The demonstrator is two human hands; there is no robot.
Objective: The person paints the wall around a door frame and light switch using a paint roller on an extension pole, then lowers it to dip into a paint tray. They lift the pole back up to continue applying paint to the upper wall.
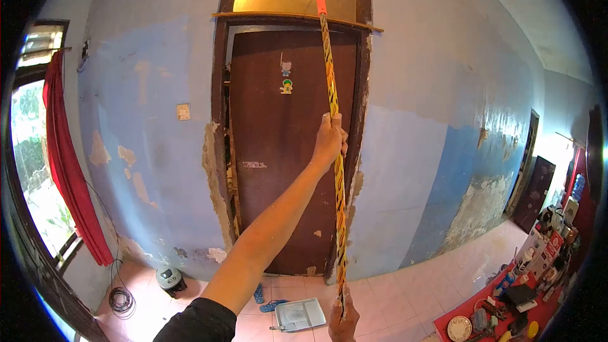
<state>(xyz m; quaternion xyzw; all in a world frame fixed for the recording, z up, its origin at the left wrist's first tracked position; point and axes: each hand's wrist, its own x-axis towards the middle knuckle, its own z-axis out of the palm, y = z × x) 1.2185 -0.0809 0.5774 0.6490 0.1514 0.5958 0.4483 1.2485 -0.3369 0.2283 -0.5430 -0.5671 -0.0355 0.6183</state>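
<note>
A long pole (339, 196) with a yellow and black pattern rises in front of the brown door (278, 133). Its orange-red end (321, 2) carries a thin metal rod that reaches the top of the door frame; what sits at the rod's tip is too small to make out. My left hand (329, 141) is wrapped round the middle of the pole, arm stretched forward. Lower down, near the bottom edge of the view, my right hand (344, 322) grips the pole's lower part.
A paint tray (300, 315) lies on the tiled floor beside blue sandals (273, 305). A rounded device (170, 280) and coiled cable (121, 301) are at the left, near a red curtain (76, 171). A red table (465, 310) at the right holds several items.
</note>
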